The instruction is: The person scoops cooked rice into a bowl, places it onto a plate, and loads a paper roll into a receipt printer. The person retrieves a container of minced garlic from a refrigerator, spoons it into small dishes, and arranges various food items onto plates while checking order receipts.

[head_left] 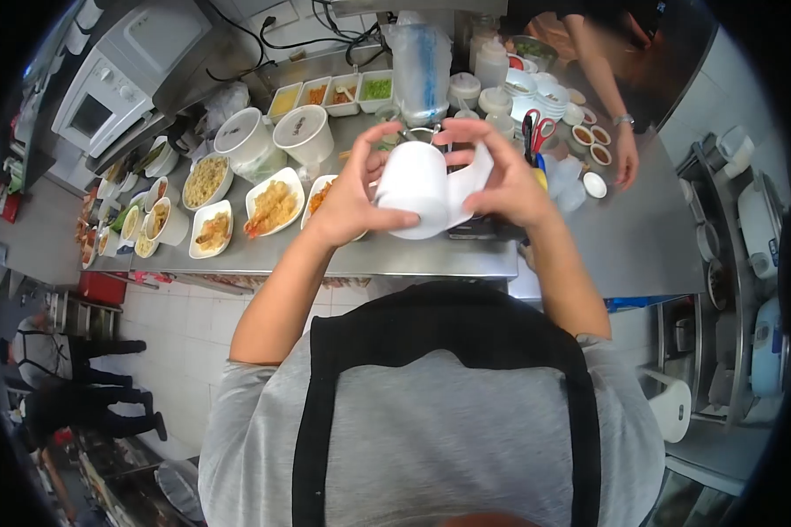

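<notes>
1. Grey shirt [466, 439] and black apron [439, 321] are closest.
2. Two white tubs [303, 136] have dark lid marks, too small to read.
3. Left hand [351, 189] curls in, thumb flat on the white paper roll [413, 189], held up between both hands.
4. Plastic bag [420, 70] has blue marks I cannot read.
5. Right hand [505, 176] bends in, fingers a bit spread, thumb at the loose strip [470, 180].

Bare steel counter [642, 250] right; scissors [540, 132], perhaps bags [567, 180], block far side.
</notes>
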A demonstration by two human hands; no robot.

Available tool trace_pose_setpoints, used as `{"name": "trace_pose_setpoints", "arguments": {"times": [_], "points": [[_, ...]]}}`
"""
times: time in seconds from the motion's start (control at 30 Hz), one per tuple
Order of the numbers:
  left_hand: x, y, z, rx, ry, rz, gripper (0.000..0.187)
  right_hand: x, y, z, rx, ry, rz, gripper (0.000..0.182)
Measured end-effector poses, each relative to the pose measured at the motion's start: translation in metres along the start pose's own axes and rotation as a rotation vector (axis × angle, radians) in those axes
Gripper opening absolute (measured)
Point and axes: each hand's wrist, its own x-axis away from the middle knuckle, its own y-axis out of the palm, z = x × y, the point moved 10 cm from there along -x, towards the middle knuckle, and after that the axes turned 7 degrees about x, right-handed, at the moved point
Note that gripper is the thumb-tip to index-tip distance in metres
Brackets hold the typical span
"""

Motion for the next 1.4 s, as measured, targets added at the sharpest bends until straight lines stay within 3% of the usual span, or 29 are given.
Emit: {"name": "trace_pose_setpoints", "arguments": {"times": [0.1,0.23,0.33,0.4,0.47,0.6,0.8,0.9,1.0,1.13,1.27,1.4], "points": [[0.008,-0.004,-0.019,0.404,-0.108,0.088,0.09,0.011,-0.015,0.007,-0.415,-0.006,0.06,0.07],[0.019,0.001,-0.045,0.722,-0.1,0.143,0.078,0.022,-0.019,0.023,-0.352,0.034,0.147,0.058],[0.032,0.004,-0.061,0.777,-0.139,0.193,0.083,0.035,-0.024,0.037,-0.259,0.098,0.217,0.043],[0.04,-0.001,-0.063,0.794,-0.137,0.224,0.078,0.038,-0.023,0.028,-0.163,0.008,0.162,0.019],[0.044,-0.007,-0.066,0.814,-0.126,0.249,0.074,0.04,-0.014,0.01,-0.077,-0.235,0.024,0.008],[0.05,-0.03,-0.07,0.838,-0.068,0.349,0.058,0.046,0.0,-0.001,0.052,-0.275,-0.049,0.01],[0.045,-0.035,-0.069,0.83,-0.031,0.305,0.06,0.041,-0.002,0.003,0.091,-0.23,-0.014,0.013],[0.04,-0.027,-0.061,0.769,-0.025,0.186,0.066,0.034,-0.011,0.006,0.033,-0.161,0.071,0.01],[0.037,-0.011,-0.057,0.628,-0.082,0.077,0.071,0.033,-0.024,0.04,-0.156,0.259,0.259,0.011],[0.037,0.011,-0.064,0.634,-0.178,-0.037,0.074,0.01,-0.018,0.039,-0.156,0.03,0.091,0.015],[0.037,0.027,-0.064,0.699,-0.24,-0.068,0.074,0.005,-0.012,0.052,-0.241,0.119,0.097,0.02],[0.053,0.011,-0.069,0.476,-0.353,0.131,0.087,0.0,-0.005,0.044,-0.03,0.123,0.11,0.051]]}}
